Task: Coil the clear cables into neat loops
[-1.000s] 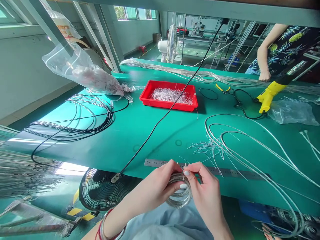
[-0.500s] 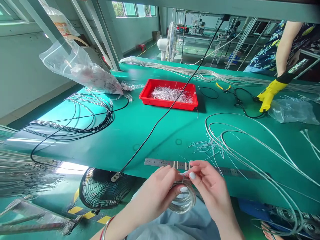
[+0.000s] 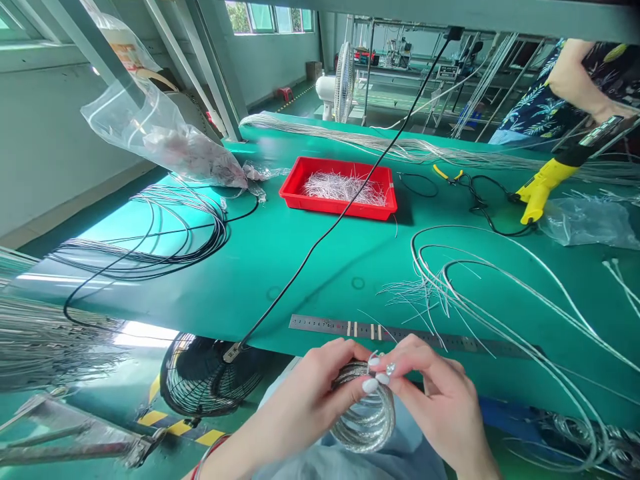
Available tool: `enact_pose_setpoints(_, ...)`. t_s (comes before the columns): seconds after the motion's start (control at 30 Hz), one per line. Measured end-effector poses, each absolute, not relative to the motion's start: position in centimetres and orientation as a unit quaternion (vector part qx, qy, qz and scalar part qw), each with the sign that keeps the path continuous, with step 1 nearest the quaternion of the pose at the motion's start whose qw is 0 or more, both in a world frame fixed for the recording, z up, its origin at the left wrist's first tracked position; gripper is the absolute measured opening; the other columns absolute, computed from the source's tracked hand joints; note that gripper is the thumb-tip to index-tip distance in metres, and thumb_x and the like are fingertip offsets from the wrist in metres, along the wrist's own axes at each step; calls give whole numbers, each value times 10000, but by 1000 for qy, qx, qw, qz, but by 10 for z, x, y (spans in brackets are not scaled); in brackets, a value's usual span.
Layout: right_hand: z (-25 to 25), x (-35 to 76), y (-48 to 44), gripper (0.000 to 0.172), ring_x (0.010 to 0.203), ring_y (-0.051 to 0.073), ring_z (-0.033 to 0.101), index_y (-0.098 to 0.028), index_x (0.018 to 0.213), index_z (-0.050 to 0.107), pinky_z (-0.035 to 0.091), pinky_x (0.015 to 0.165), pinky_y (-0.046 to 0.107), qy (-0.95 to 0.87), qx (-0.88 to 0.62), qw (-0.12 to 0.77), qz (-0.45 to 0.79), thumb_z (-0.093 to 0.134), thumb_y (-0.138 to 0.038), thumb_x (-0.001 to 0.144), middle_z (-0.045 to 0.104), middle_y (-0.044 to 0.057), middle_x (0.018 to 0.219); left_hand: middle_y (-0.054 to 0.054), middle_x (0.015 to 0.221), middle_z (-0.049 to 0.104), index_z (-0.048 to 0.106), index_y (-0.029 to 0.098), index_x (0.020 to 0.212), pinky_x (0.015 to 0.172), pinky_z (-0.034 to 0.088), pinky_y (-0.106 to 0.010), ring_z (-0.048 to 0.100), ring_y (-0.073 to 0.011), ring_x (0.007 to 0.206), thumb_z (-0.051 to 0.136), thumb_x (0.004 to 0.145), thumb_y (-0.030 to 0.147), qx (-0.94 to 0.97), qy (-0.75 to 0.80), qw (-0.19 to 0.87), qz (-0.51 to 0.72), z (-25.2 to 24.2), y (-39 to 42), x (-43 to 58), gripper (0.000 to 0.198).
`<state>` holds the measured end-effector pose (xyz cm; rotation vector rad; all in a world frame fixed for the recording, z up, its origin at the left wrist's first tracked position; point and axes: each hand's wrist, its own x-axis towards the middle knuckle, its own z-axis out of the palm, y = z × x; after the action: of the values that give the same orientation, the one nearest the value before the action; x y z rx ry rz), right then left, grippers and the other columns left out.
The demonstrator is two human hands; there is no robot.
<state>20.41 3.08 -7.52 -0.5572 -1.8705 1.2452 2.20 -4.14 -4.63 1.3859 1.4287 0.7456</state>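
A small coil of clear-jacketed silvery cable (image 3: 367,427) hangs in front of my lap, just off the table's near edge. My left hand (image 3: 325,383) is closed around the coil's upper left side, its thumb lying across the strands. At the top of the coil, my right hand (image 3: 433,390) pinches with thumb and forefinger beside the left thumb. A short thin tie end shows between the fingertips; its rest is hidden by the fingers. Just beyond both hands, a steel ruler (image 3: 320,324) with pale strips on it lies along the table edge.
A red tray (image 3: 340,209) of thin white offcuts stands mid-table. Loose pale cables (image 3: 500,293) curve on the right, near a yellow heat gun (image 3: 545,190). Black cable coils (image 3: 200,247) lie left. A black cord (image 3: 320,240) crosses overhead to a fan (image 3: 210,380). A co-worker's arm (image 3: 580,80) is behind.
My right fingers have closed in against the coil's top, meeting the left thumb. The coil now sits slightly lower and faces me more. The co-worker's arm has bent and moved right.
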Motion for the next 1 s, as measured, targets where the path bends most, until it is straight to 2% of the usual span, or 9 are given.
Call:
enact_pose_setpoints(0.13, -65, 209, 41, 181, 805, 87, 666, -236, 897, 584, 552, 717, 185, -813, -199, 368, 405, 606, -57, 886, 673, -33, 845, 21, 903, 601, 593, 236, 986, 703, 384, -245, 519, -135, 808, 520, 961, 438, 599, 588, 457, 295, -45, -41, 21, 217)
enact_pose_setpoints(0.23, -61, 211, 47, 130, 873, 100, 670, -209, 984, 636, 560, 750, 184, -865, -184, 358, 298, 602, -108, 911, 659, 42, 1016, 16, 914, 598, 591, 230, 989, 742, 391, -243, 526, -134, 821, 537, 962, 394, 632, 567, 441, 291, -45, -41, 21, 174)
enact_pose_setpoints(0.3, -59, 212, 50, 160, 836, 106, 667, -194, 1037, 663, 564, 717, 207, -897, -161, 358, 205, 587, -115, 921, 642, 82, 1081, 6, 894, 596, 587, 217, 975, 740, 393, -250, 527, -144, 816, 522, 972, 369, 659, 550, 427, 283, -45, -41, 21, 166)
enact_pose_setpoints(0.43, -55, 216, 56, 162, 726, 135, 657, -239, 969, 682, 546, 665, 298, -933, -107, 333, 88, 545, -158, 940, 690, 37, 916, -14, 835, 584, 577, 196, 957, 705, 400, -270, 521, -173, 788, 490, 978, 388, 716, 508, 396, 271, -47, -39, 16, 212)
enact_pose_setpoints(0.53, -54, 217, 55, 202, 662, 135, 639, -236, 931, 671, 516, 614, 305, -948, -77, 299, 81, 482, -168, 955, 700, 27, 856, -14, 824, 585, 571, 194, 975, 707, 404, -274, 520, -170, 765, 481, 979, 398, 750, 476, 374, 267, -49, -39, 13, 223)
enact_pose_setpoints(0.67, -62, 214, 48, 130, 736, 169, 668, -170, 958, 614, 536, 655, 312, -945, -75, 299, 110, 505, -111, 921, 698, 71, 885, -26, 879, 600, 559, 202, 1051, 693, 414, -269, 525, -177, 790, 488, 978, 388, 752, 497, 351, 253, -50, -40, 12, 212)
enact_pose_setpoints(0.73, -68, 212, 43, 129, 766, 157, 678, -174, 950, 579, 542, 668, 278, -934, -97, 311, 148, 498, -80, 919, 689, 69, 881, -36, 905, 604, 549, 196, 1054, 681, 421, -272, 518, -185, 802, 474, 981, 389, 765, 505, 317, 244, -51, -40, 13, 220)
enact_pose_setpoints(0.87, -76, 207, 34, 131, 762, 128, 684, -179, 971, 570, 537, 671, 230, -901, -164, 355, 187, 512, -72, 922, 685, 51, 852, -40, 839, 593, 536, 168, 918, 644, 426, -287, 501, -193, 763, 434, 992, 378, 802, 508, 223, 220, -55, -39, 16, 245)
enact_pose_setpoints(1.0, -80, 205, 25, 147, 728, 100, 685, -201, 973, 603, 530, 653, 184, -865, -215, 408, 200, 546, -81, 909, 689, 28, 832, -38, 834, 586, 539, 168, 932, 630, 448, -273, 528, -184, 762, 439, 992, 390, 790, 513, 249, 226, -57, -38, 16, 251)
